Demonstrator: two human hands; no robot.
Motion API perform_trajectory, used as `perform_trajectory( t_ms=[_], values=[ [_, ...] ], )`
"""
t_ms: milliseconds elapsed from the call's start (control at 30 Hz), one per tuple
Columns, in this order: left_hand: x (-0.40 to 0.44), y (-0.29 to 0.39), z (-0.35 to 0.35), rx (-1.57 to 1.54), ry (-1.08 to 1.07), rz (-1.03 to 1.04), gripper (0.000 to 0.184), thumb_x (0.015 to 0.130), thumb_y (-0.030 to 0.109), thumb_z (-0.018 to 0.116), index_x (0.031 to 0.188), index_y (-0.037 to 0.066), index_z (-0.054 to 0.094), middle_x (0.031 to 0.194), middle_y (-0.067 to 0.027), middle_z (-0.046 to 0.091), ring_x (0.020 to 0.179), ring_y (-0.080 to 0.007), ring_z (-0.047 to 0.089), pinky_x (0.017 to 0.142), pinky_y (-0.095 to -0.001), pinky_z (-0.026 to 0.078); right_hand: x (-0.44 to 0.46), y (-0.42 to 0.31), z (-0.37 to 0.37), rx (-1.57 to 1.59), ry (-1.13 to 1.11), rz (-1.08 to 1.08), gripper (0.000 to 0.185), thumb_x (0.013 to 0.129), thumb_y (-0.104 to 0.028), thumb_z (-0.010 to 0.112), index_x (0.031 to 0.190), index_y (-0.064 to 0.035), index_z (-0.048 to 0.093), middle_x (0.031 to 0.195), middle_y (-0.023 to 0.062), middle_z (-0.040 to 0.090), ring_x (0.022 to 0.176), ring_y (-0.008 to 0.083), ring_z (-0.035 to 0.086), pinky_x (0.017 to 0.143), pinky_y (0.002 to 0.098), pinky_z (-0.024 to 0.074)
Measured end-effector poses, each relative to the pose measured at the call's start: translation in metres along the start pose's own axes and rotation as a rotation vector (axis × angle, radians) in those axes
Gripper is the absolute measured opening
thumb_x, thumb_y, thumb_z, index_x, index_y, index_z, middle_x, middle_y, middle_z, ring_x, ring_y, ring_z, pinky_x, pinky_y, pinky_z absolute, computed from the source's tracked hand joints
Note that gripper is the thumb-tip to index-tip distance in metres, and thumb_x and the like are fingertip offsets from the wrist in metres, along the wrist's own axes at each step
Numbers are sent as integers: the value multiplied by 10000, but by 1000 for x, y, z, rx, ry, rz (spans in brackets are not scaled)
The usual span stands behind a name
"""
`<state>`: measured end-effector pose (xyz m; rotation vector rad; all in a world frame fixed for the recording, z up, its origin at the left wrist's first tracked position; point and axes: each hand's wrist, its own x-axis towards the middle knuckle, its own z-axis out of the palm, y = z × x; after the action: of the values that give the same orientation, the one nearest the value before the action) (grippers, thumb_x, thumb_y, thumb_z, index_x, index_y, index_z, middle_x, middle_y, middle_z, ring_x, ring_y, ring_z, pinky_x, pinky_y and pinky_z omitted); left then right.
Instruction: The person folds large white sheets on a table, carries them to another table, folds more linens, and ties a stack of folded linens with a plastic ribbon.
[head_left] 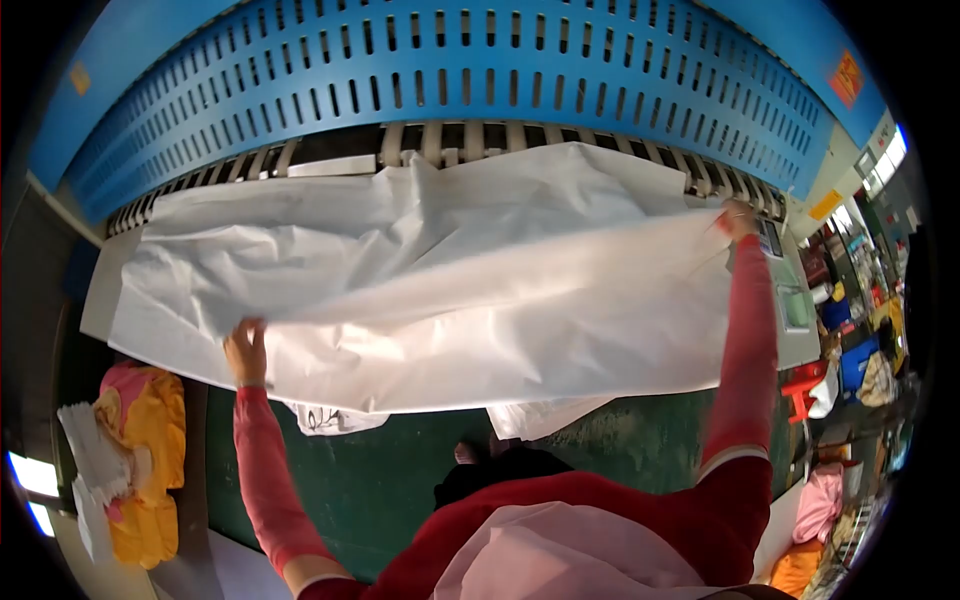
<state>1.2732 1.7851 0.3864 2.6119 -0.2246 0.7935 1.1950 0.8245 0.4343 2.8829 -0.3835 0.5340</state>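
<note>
From my distant seat I begin at the left. A bundle of orange and pink cloth (165, 430) lies below the left end of the pale surface (97, 300), apart from it. A strip of this surface shows outside the white cloth (400, 270), which covers most of it from the left end to near the right end.

The left hand (246, 352) is above the front left part of the surface. Its grip is narrow, with a lifted edge of the white cloth pinched at the fingertips. This edge runs slantwise to the right hand (738, 220), near the far right corner; that grip also holds the cloth, though the fingers are blurred.

I judge that the step in hand is spreading the upper layer, since many wrinkles lie under it. The next move, in my opinion, calls for even tension from both hands, with the edge kept straight.

About the edges: at the far side the cloth reaches the row of belts (515, 137) under the blue slotted cover (450, 60), so forward room is limited. At the front it passes over the surface's edge, above the green floor (640, 450). On the right, the pale green panel (795, 308) stands near the right forearm, so I would move carefully there.
</note>
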Motion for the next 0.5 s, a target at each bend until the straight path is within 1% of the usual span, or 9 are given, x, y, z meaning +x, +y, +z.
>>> perform_trajectory(
  t_ms=[33, 67, 100, 167, 200, 233, 267, 400, 500],
  values=[
    [20, 5, -9, 54, 57, 60, 121, 761, 196, 561, 809, 100, 618, 771, -76, 622, 726, -289, 575, 652, -382, 428, 5, 5, -33, 610, 39, 200, 260, 714, -214, 605, 938, -88, 569, 761, 121, 602, 651, 228, 583, 554, 370, 452],
    [41, 10, -19, 76, 113, 48, 132, 767, 213, 555, 810, 101, 611, 776, -75, 624, 718, -291, 575, 643, -377, 425, 12, 2, -74, -66, 397, -116, 341, 745, -201, 600, 1057, -83, 527, 877, 146, 590, 776, 300, 565, 667, 394, 447],
    [59, 25, -38, 31, 185, 38, 118, 755, 186, 570, 809, 90, 614, 770, -80, 622, 716, -289, 575, 644, -373, 425, 26, 30, -87, -73, 618, -258, 315, 764, -221, 604, 1034, -68, 552, 909, 174, 574, 823, 347, 534, 720, 432, 420],
    [84, 57, -81, -55, 307, 162, 102, 736, 142, 586, 805, 74, 619, 764, -85, 620, 702, -296, 573, 636, -371, 425, 16, 51, -150, -76, 598, -130, 375, 811, -208, 570, 1127, -21, 493, 954, 164, 568, 865, 291, 542, 778, 375, 418],
    [88, 69, -100, -24, 327, 179, 96, 726, 120, 590, 801, 70, 622, 763, -81, 619, 709, -287, 572, 655, -362, 419, -1, 68, -164, 575, 583, 68, 357, 837, -228, 545, 1119, -13, 501, 944, 130, 578, 863, 239, 544, 788, 341, 418],
    [84, 79, -116, 10, 346, 194, 93, 716, 99, 594, 797, 67, 626, 761, -77, 618, 717, -278, 572, 673, -353, 413, -23, 85, -188, 428, 624, 1, 384, 846, -225, 534, 1153, -1, 482, 1025, 121, 556, 912, 207, 526, 795, 322, 421],
    [73, 89, -129, 33, 374, 193, 90, 709, 88, 600, 793, 72, 628, 767, -69, 616, 737, -264, 567, 700, -341, 399, -67, 41, -229, 308, 682, 100, 436, 855, -222, 517, 1213, 11, 432, 1124, 139, 506, 972, 208, 502, 830, 318, 417],
    [-4, 137, -155, -1, 257, 210, 217, 615, -27, 578, 788, 91, 635, 777, -41, 608, 765, -243, 548, 752, -333, 361, -181, 97, -182, 570, 581, 499, 419, 841, -189, 513, 1203, 8, 439, 1117, 138, 514, 972, 211, 507, 840, 312, 416],
    [-75, 176, -131, -10, 9, 363, 193, 585, 49, 595, 760, 124, 625, 768, -6, 614, 735, -206, 560, 720, -345, 398, -239, 104, -124, 666, 433, 761, 407, 831, -164, 510, 1196, 5, 445, 1111, 137, 520, 973, 212, 511, 847, 308, 415]
  ],
)
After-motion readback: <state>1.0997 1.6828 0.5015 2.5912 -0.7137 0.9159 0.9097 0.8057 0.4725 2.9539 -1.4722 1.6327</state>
